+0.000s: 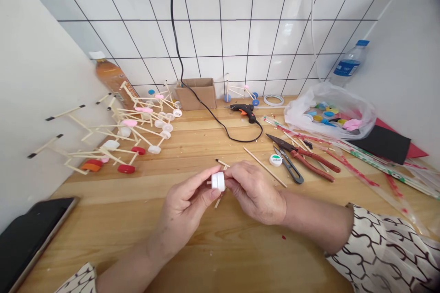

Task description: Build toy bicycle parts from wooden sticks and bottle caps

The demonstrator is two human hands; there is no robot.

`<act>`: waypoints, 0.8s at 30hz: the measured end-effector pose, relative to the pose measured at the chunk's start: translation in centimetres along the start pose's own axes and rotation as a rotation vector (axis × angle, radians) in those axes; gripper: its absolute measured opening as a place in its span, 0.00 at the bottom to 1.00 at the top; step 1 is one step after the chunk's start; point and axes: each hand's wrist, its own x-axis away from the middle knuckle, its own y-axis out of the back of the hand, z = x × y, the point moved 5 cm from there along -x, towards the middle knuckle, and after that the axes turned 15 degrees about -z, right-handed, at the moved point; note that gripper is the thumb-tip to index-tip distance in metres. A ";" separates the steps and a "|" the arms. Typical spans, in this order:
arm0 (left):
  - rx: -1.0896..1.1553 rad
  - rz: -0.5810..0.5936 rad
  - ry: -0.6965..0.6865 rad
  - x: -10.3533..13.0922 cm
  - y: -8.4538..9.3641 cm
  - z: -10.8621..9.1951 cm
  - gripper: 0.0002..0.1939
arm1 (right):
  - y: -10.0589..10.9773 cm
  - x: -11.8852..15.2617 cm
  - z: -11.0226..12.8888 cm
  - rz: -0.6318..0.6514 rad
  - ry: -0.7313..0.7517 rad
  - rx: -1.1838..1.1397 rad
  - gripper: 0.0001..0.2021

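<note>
A white bottle cap (217, 181) is held upright on its edge between my two hands, near the middle of the wooden table. The thumb and fingers of my left hand (188, 203) grip it from the left. My right hand (256, 192) has its fingers pinched close against the cap's right side; what they hold there is hidden. A short thin stick pokes out of the cap's left face. Behind and below the hands lie pale wooden sticks (222, 163), one with a black tip.
Stick-and-cap models (129, 123) crowd the left. At the back stand a cardboard box (196, 96) and a glue gun (244, 111). Pliers (302, 155), snips (290, 167), a loose cap (275, 160) and a bag of caps (326, 105) are on the right. A phone (34, 238) lies front left.
</note>
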 end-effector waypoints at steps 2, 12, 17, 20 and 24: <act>0.017 0.003 0.005 0.1 -0.1 0.0 0.16 | 0.0 0.1 0.2 -0.013 -0.013 -0.023 0.07; 0.120 -0.032 0.008 0.4 -0.1 -0.1 0.16 | -0.1 0.2 0.6 -0.059 -0.122 -0.100 0.07; 0.065 -0.027 0.004 0.0 -0.2 -0.3 0.15 | -0.4 0.2 0.0 -0.023 -0.201 -0.139 0.07; 0.053 -0.026 0.023 -0.1 -0.2 -0.3 0.16 | -0.3 0.2 -0.3 -0.034 -0.201 -0.109 0.07; 0.038 -0.011 0.060 0.1 -0.2 0.1 0.19 | -0.3 0.2 -0.5 -0.039 -0.204 -0.085 0.07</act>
